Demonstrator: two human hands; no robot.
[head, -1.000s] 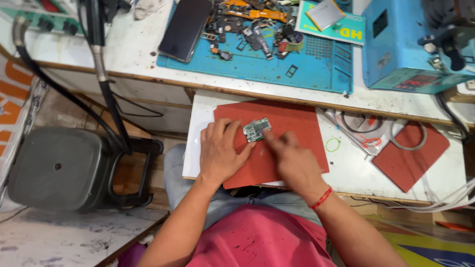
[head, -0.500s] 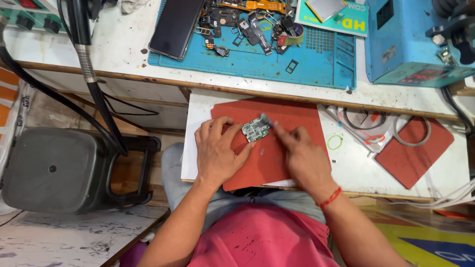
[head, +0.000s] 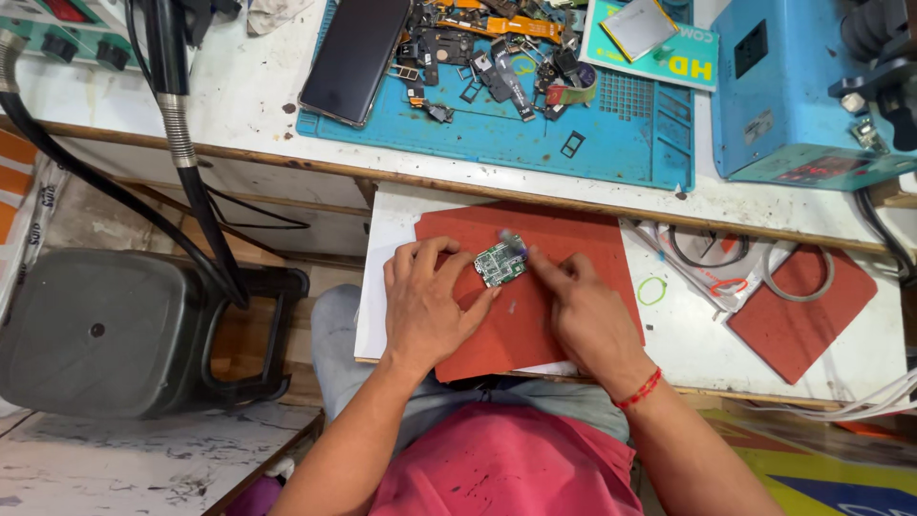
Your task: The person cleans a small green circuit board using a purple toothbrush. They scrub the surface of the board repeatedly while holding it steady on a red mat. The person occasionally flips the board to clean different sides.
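Circuit board (head: 501, 262) pinned on the red mat (head: 535, 325), bare mat all round.
Left hand (head: 427, 308) fingers pinch the board's edges; its long axis runs toward two o'clock; right hand (head: 585, 311) fingertips press narrowly at its three-o'clock end.

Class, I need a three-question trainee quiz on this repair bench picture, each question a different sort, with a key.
1. True or false: the left hand steadies the small green circuit board.
2. The board lies on: A) the blue mat, B) the red mat, C) the grey stool.
3. What dark flat device lies at the blue mat's left end?

Key: 1 true; 2 B; 3 a phone. The right hand works at the board's edge.
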